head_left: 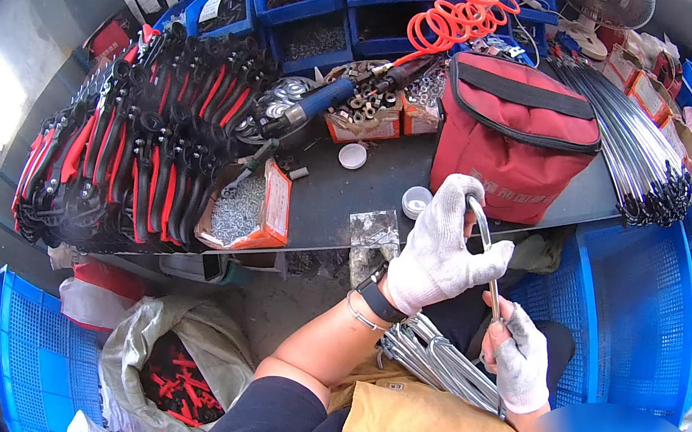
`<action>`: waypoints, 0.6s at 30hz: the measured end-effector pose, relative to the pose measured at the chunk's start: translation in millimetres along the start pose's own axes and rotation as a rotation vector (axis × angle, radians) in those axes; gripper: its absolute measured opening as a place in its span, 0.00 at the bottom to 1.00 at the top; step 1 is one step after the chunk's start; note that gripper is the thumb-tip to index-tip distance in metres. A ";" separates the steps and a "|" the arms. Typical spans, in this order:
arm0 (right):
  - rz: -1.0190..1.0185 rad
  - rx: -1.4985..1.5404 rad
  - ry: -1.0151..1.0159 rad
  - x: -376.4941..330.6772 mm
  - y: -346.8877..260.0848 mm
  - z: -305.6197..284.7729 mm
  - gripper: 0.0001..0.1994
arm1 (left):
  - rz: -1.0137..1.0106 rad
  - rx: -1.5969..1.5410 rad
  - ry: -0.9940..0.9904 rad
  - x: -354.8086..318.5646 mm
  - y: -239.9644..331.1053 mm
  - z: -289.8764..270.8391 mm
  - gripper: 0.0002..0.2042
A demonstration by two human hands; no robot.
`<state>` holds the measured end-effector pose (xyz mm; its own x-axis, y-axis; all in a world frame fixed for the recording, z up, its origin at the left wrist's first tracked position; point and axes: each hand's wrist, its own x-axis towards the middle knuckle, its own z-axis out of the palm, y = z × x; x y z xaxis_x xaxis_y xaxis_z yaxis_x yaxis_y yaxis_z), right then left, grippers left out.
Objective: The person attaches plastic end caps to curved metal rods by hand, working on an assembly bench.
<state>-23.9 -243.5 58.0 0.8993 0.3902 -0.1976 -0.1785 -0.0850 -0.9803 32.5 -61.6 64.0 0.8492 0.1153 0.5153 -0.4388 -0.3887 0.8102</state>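
My left hand point(445, 252), in a white knit glove, grips the upper part of a thin, bent metal rod point(488, 246). The rod curves over at its top, beside a red zippered bag. Lower down, my right hand point(522, 365) pinches the rod's bottom end; its glove leaves some fingertips bare. More long metal rods point(440, 362) lie in a bundle across my lap, over a tan apron point(414, 420). A dark watch point(379, 298) and a bracelet are on my left wrist.
On the dark workbench point(328, 183) stand the red bag point(511, 142), piled black-and-red handles point(145, 135), a carton of small screws point(250, 207), a blue power tool point(317, 106) and metal rods point(632, 132). Blue crates point(635, 301) stand right; an open sack point(132, 354) sits left.
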 end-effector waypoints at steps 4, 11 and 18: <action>0.031 0.122 -0.027 -1.8 0.5 -4.0 0.18 | 0.009 -0.045 -0.001 2.2 9.5 -0.9 0.24; 0.046 0.190 -0.036 -7.7 5.4 -8.6 0.18 | 0.772 0.216 -0.042 20.8 4.3 -3.1 0.16; 0.066 0.171 -0.041 3.1 6.0 -6.7 0.19 | -0.006 0.081 0.028 -3.0 12.9 3.5 0.23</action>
<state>-19.5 -248.9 51.5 0.8669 0.4265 -0.2580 -0.3049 0.0443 -0.9514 25.3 -70.2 71.9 0.8427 0.1427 0.5191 -0.4078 -0.4602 0.7886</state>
